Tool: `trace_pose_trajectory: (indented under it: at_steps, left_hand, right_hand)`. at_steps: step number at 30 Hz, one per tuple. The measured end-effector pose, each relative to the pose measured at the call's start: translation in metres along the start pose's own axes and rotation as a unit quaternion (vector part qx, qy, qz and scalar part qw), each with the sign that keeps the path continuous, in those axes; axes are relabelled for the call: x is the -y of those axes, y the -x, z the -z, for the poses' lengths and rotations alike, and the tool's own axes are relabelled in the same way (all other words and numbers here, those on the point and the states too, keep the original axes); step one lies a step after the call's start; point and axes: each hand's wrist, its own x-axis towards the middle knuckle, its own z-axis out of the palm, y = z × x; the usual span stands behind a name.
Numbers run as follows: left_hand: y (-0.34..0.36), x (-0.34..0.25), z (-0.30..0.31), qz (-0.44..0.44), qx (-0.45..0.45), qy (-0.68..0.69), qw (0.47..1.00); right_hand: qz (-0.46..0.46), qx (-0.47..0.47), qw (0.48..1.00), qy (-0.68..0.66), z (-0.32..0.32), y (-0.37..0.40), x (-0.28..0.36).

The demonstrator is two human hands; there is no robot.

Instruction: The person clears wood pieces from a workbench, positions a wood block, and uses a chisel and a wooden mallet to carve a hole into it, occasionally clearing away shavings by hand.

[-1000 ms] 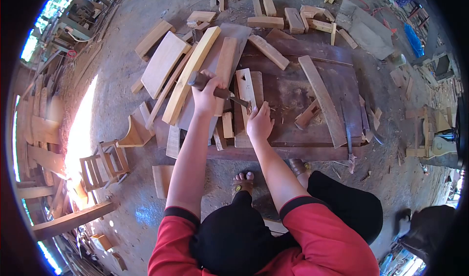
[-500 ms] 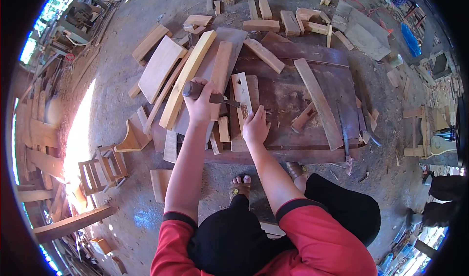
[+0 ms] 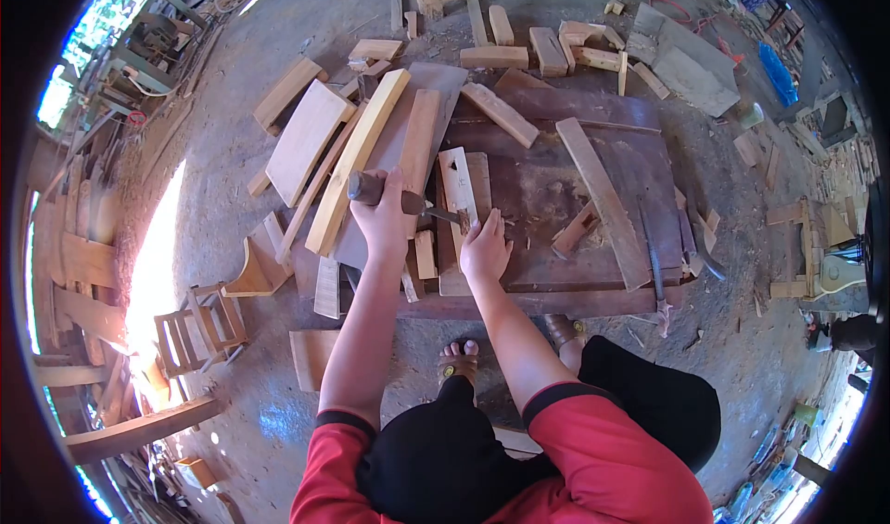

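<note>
My left hand [image 3: 378, 214] is closed around the dark handle of a chisel [image 3: 445, 214]. The blade points right, its tip at a cut-out in a pale wooden piece [image 3: 455, 183], beside my right fingers. That piece has another dark opening near its far end. With its fingers over the near end, my right hand [image 3: 486, 249] grips the piece; the thumb side is partly hidden. Under and beside it lies a browner board [image 3: 478, 174]. Both rest on a low dark wooden work surface [image 3: 556, 292].
A long curved wood piece [image 3: 603, 204] and a short slotted block [image 3: 577, 230] lie to the right, near a long thin metal tool [image 3: 653, 255]. Several boards, including a yellowish beam [image 3: 357, 163], are stacked left. A small wooden frame [image 3: 199, 329] stands on the floor.
The chisel tip has moved down along the pale piece toward my right fingers, and my left hand has lowered slightly. At the far right, another person's legs have shifted.
</note>
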Motion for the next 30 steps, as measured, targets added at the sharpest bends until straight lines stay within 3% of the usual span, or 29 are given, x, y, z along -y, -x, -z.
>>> trace_pose_trajectory:
  at_steps: [13, 28, 30]
  left_hand:
    - [0.005, -0.026, -0.019, -0.001, -0.026, -0.056, 0.998]
    - [-0.004, -0.013, -0.008, 0.014, -0.047, 0.023, 0.999]
    - [-0.006, -0.011, -0.007, 0.017, -0.055, 0.017, 0.998]
  right_hand:
    - [0.007, -0.019, 1.000, 0.004, -0.003, 0.001, 0.000]
    - [-0.009, 0.009, 1.000, 0.000, 0.004, 0.003, 0.003]
    - [0.002, -0.023, 1.000, 0.004, 0.000, 0.003, 0.002]
